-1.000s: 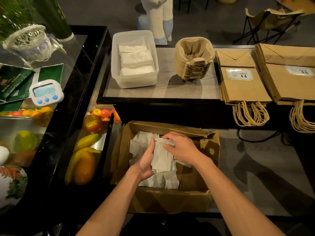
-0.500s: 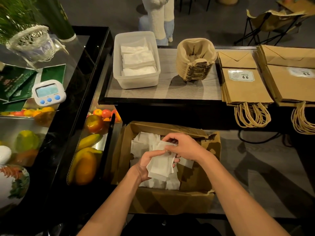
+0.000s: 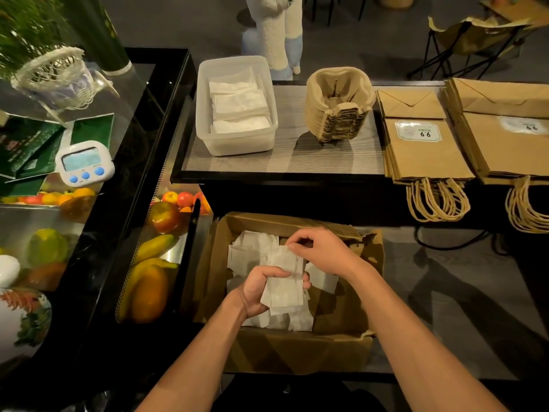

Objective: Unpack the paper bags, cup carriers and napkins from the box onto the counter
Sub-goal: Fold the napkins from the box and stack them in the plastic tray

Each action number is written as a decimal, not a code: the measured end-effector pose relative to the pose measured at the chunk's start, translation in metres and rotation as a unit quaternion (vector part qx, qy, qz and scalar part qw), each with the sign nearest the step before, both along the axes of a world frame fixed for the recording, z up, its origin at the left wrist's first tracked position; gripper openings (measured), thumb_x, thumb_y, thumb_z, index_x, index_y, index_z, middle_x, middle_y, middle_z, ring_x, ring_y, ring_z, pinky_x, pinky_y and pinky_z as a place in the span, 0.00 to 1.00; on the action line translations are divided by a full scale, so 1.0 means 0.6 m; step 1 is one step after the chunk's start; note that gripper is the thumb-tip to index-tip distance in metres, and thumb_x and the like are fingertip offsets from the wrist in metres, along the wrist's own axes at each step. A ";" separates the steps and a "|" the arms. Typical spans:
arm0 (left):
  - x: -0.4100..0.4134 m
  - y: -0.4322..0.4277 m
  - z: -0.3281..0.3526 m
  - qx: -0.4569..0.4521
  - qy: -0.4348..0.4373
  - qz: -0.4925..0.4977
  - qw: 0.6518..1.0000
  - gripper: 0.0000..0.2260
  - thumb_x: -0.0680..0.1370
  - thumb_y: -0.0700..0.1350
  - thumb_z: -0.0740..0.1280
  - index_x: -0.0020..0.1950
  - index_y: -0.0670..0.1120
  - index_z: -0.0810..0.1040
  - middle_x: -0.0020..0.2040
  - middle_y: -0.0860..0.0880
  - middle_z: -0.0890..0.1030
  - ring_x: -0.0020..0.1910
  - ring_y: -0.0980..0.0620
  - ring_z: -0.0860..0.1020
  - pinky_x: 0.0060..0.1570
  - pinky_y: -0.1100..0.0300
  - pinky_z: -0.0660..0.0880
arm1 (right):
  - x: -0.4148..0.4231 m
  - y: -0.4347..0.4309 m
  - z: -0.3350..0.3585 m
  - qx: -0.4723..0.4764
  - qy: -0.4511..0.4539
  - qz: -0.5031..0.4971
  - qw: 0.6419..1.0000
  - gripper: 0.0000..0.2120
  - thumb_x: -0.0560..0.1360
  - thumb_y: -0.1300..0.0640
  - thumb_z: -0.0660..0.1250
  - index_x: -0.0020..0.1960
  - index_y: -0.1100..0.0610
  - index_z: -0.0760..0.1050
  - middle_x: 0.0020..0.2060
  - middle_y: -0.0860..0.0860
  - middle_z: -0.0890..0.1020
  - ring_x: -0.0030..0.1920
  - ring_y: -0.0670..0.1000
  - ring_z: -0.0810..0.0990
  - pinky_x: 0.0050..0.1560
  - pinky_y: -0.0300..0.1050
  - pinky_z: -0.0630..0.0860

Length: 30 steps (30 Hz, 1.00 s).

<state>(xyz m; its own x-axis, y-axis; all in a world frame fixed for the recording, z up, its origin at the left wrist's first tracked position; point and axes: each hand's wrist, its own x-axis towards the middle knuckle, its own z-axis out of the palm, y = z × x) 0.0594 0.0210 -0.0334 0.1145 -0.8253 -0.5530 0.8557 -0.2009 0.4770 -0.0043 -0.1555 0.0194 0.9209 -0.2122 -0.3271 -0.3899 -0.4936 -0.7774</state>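
Far to the left of the hands, one timer [image 3: 84, 163] lies on a glass case with fruit [image 3: 148, 289] under it. Beyond the left hand [image 3: 257, 291], on the worktop [image 3: 297, 157], stands one clear tub [image 3: 205, 126] with napkins [image 3: 239, 104] in three rows.

Below the worktop's near edge there is one open box [image 3: 297, 349], and both hands are over it. The left hand is curled round the near half of one bundle [image 3: 283, 282] of napkins. Its thumb is on top, and its fingertips [image 3: 306, 283] show at the bundle's right edge. The long axis of the bundle runs from the person toward the worktop, and its far end points at the worktop. The right hand [image 3: 322, 251] pinches this far end between thumb and fingertips, so the bundle lies between the two hands and touches both. Loose napkins [image 3: 252, 251] lie in the box under the hands and to the left of them; I cannot count them.

Beyond the right hand stands one stack of carriers [image 3: 338, 108], open side up. To the right of it lie two stacks of bags [image 3: 421, 144], the second stack [image 3: 505, 141] further right. Both lie flat with the handles hanging over the near edge.
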 end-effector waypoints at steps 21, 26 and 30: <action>-0.005 0.007 0.002 -0.018 0.003 -0.035 0.999 0.19 0.75 0.42 0.61 0.65 0.40 0.73 0.53 0.40 0.79 0.50 0.45 0.79 0.58 0.49 0.73 | 0.000 0.001 -0.004 0.055 0.016 -0.015 0.998 0.03 0.80 0.50 0.68 0.51 0.42 0.79 0.49 0.41 0.80 0.49 0.42 0.79 0.45 0.36 0.74; -0.005 0.009 0.001 0.004 0.002 -0.017 1.000 0.19 0.74 0.40 0.60 0.64 0.38 0.72 0.52 0.40 0.80 0.49 0.44 0.79 0.55 0.50 0.76 | 0.002 0.002 0.003 0.047 -0.055 -0.073 0.995 0.04 0.82 0.49 0.64 0.51 0.39 0.74 0.50 0.38 0.79 0.55 0.39 0.77 0.49 0.36 0.73; -0.006 0.005 0.001 0.020 0.001 0.004 1.000 0.21 0.72 0.41 0.64 0.65 0.39 0.73 0.52 0.39 0.79 0.48 0.43 0.79 0.56 0.48 0.75 | -0.002 -0.002 0.005 0.085 -0.051 -0.050 0.994 0.07 0.81 0.46 0.66 0.58 0.39 0.75 0.53 0.38 0.79 0.56 0.41 0.78 0.48 0.37 0.77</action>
<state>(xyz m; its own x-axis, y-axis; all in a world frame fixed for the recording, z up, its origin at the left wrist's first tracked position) 0.0560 0.0241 -0.0329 0.1207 -0.8011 -0.5862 0.8583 -0.2125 0.4671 -0.0054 -0.1566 0.0225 0.9280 -0.2539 -0.2725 -0.3457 -0.3146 -0.8841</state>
